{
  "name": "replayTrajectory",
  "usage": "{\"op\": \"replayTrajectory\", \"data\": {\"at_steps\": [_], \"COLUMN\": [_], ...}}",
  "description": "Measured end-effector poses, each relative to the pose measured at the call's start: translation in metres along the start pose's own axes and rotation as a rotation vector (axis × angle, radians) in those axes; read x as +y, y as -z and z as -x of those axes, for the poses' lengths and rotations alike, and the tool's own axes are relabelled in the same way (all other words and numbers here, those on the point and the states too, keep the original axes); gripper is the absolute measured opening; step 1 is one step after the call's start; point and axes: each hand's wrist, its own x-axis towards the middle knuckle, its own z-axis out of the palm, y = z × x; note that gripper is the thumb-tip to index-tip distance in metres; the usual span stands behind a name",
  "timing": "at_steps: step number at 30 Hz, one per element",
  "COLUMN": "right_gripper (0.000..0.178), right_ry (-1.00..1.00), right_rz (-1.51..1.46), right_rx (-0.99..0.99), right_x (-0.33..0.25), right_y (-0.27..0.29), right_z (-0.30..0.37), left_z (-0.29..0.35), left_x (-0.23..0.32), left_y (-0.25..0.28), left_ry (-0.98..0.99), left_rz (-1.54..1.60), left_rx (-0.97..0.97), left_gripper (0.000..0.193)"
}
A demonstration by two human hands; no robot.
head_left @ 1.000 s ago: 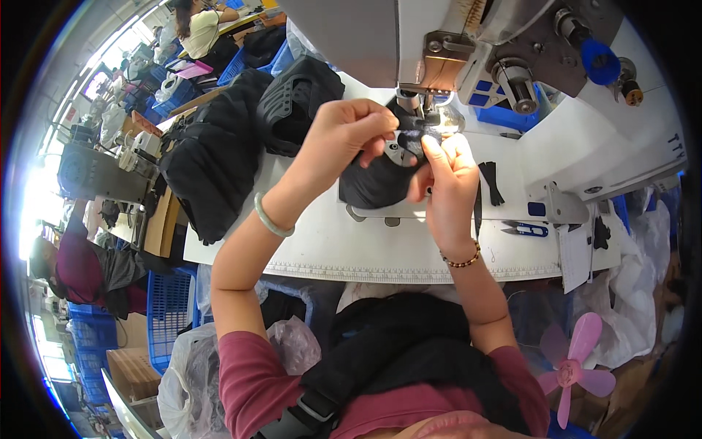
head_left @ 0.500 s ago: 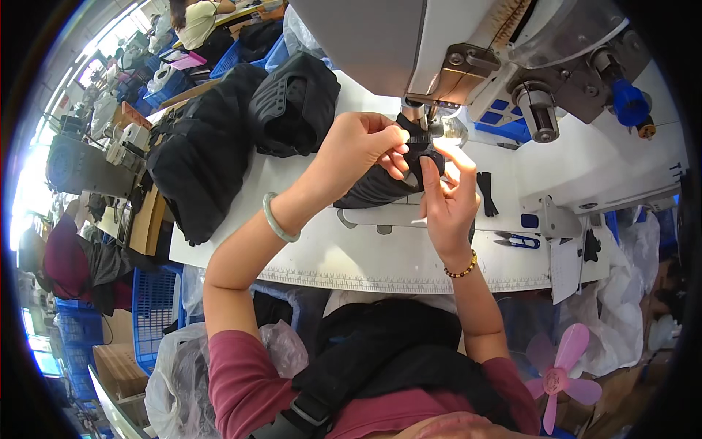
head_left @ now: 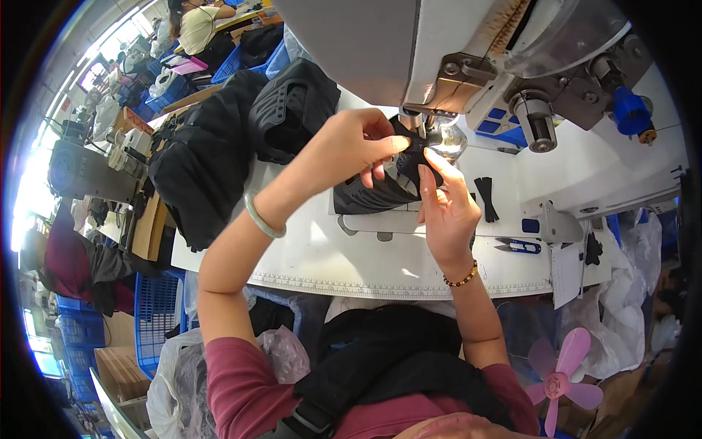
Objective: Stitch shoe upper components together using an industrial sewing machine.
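Note:
A black padded fabric piece (head_left: pixel 376 194) lies on the white sewing table (head_left: pixel 365 260) under the needle of a white sewing machine (head_left: pixel 453 51). My left hand (head_left: pixel 351 146) pinches its upper edge right below the presser foot. My right hand (head_left: pixel 446 208) holds the same piece from the right side, fingers pointing up toward the needle. A pale green bangle (head_left: pixel 262 216) sits on my left wrist and a beaded bracelet (head_left: pixel 462 276) on my right.
A pile of black fabric pieces (head_left: pixel 219 146) covers the table's left end. Small blue thread snips (head_left: pixel 521 246) and a black strap scrap (head_left: pixel 485 199) lie to the right. Blue crates (head_left: pixel 157 311), plastic bags and a pink fan (head_left: pixel 559 373) stand below. Other workers sit far back.
Both hands have kept hold of the black piece at the needle, shifting it slightly. The view has tilted, so the machine head now fills more of the top.

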Motion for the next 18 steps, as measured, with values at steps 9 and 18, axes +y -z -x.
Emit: {"op": "replayTrajectory", "data": {"at_steps": [9,18], "right_gripper": [0.029,0.032], "right_ry": [-0.007,0.196], "right_rz": [0.084,0.497], "right_rx": [-0.053,-0.182], "right_x": [-0.007,-0.031], "right_y": [0.004,0.015], "right_z": [0.0,-0.011], "left_z": [-0.01,-0.016], "left_x": [-0.003,0.005], "left_y": [0.0,0.001], "left_ry": [-0.03,0.088], "left_rz": [0.195,0.349], "left_rx": [-0.12,-0.11], "left_gripper": [0.022,0.013]}}
